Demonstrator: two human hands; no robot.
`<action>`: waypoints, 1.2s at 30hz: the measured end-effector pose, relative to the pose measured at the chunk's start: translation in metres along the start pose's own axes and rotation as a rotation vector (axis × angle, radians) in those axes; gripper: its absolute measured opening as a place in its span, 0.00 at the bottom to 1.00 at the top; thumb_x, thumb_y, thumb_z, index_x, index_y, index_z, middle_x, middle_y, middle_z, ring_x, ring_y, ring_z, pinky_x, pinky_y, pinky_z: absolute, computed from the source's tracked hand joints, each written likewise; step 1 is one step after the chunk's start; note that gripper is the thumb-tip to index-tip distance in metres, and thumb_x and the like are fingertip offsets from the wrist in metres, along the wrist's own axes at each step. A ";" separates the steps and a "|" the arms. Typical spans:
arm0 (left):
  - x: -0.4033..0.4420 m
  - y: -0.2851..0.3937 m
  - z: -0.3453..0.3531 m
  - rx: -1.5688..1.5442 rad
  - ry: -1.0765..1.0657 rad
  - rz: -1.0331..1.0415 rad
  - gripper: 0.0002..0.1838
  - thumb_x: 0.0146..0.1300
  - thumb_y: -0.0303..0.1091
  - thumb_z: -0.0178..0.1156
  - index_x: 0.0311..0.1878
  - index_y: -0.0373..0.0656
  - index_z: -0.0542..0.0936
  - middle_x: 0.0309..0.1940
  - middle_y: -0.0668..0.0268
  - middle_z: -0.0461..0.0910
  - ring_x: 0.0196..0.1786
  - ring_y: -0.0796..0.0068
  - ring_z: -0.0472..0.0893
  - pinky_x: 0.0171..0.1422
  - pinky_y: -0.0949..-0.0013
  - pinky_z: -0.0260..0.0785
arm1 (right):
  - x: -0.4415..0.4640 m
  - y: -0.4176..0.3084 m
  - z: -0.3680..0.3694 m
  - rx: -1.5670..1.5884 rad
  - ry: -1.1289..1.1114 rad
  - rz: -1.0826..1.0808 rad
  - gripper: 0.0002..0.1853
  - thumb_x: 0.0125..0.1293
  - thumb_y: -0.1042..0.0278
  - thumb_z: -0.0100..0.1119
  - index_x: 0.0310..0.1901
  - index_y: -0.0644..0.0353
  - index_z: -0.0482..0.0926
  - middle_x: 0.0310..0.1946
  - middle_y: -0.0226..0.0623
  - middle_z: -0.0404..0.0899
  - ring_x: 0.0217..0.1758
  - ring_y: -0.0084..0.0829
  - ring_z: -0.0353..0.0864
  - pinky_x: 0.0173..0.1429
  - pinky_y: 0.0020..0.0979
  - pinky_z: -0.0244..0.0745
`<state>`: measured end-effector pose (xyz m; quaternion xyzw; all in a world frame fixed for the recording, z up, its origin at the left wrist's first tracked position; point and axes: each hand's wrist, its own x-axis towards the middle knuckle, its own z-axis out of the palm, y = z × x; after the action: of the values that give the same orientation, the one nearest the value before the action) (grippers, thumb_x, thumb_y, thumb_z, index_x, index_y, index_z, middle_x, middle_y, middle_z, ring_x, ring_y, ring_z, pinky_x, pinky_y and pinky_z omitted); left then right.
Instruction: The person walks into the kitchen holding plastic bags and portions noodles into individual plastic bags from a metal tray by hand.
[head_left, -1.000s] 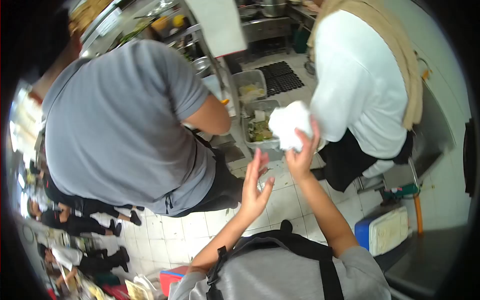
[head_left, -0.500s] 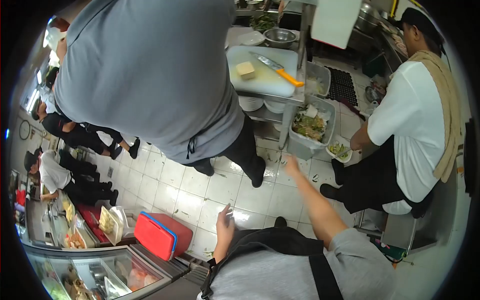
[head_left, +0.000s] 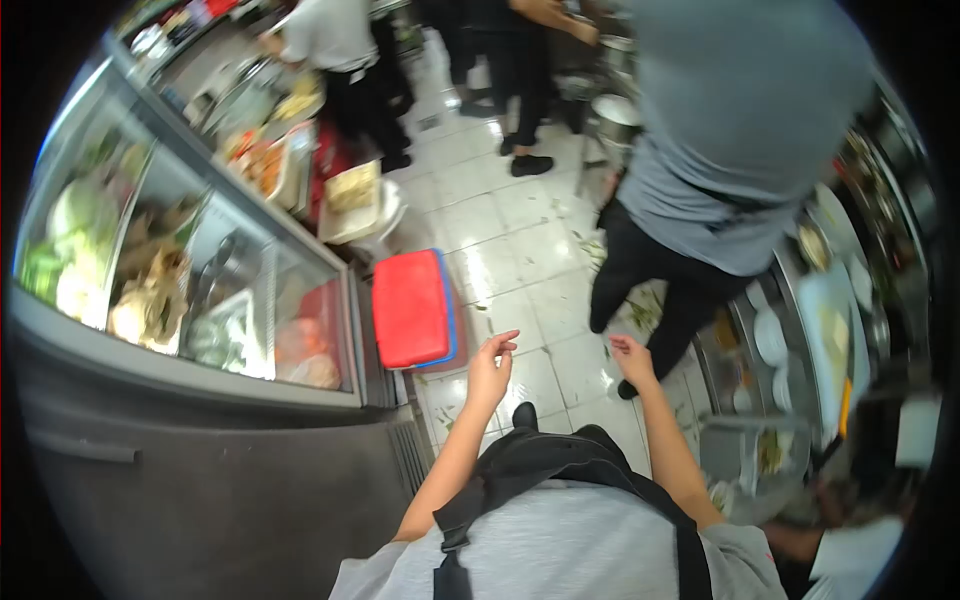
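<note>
My left hand (head_left: 492,365) is held out over the tiled floor, fingers loosely apart and nothing in them. Close by on its left sits a red cooler box (head_left: 411,309) with a blue lower edge. My right hand (head_left: 631,358) hangs in the air in front of me, fingers slightly bent and nothing visible in it. It is nearest to the dark trouser leg of a person in a grey shirt (head_left: 745,130); a gap between hand and leg cannot be made out.
A glass-topped fridge (head_left: 190,270) with vegetables inside stands left. Beyond are a tub of pale food (head_left: 352,190) and people at work. On the right, a cutting board (head_left: 825,330) with an orange-handled knife (head_left: 847,405) lies on a counter, above a plastic bin (head_left: 720,440).
My view has swung left, bringing the fridge and cooler closer to the middle. My right hand, stretched far forward before, is now drawn back nearer to my left hand.
</note>
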<state>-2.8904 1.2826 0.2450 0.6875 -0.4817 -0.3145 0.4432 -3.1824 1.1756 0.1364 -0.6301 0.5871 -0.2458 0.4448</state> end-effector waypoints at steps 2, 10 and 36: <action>0.026 -0.015 -0.014 -0.026 0.055 -0.053 0.20 0.61 0.17 0.53 0.55 0.44 0.81 0.39 0.62 0.83 0.43 0.74 0.82 0.51 0.71 0.73 | 0.044 -0.033 0.018 0.112 -0.110 -0.129 0.18 0.62 0.75 0.58 0.55 0.60 0.78 0.47 0.39 0.84 0.49 0.28 0.83 0.55 0.28 0.76; 0.144 -0.066 -0.016 -0.012 -0.087 -0.091 0.20 0.59 0.22 0.51 0.54 0.47 0.81 0.39 0.56 0.83 0.43 0.62 0.83 0.50 0.64 0.75 | 0.198 -0.100 0.051 0.361 -0.397 0.140 0.20 0.70 0.69 0.55 0.63 0.59 0.71 0.47 0.36 0.83 0.43 0.23 0.82 0.47 0.25 0.77; 0.673 -0.156 -0.284 0.227 0.442 -0.154 0.18 0.57 0.26 0.57 0.52 0.48 0.82 0.42 0.54 0.78 0.47 0.55 0.80 0.54 0.60 0.73 | 0.771 -0.471 0.263 0.247 -0.681 -0.308 0.16 0.69 0.72 0.54 0.58 0.56 0.76 0.43 0.34 0.83 0.42 0.22 0.81 0.47 0.24 0.76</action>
<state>-2.3586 0.7586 0.2156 0.8195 -0.3514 -0.1336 0.4325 -2.5721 0.4682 0.2457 -0.6980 0.2703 -0.1554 0.6447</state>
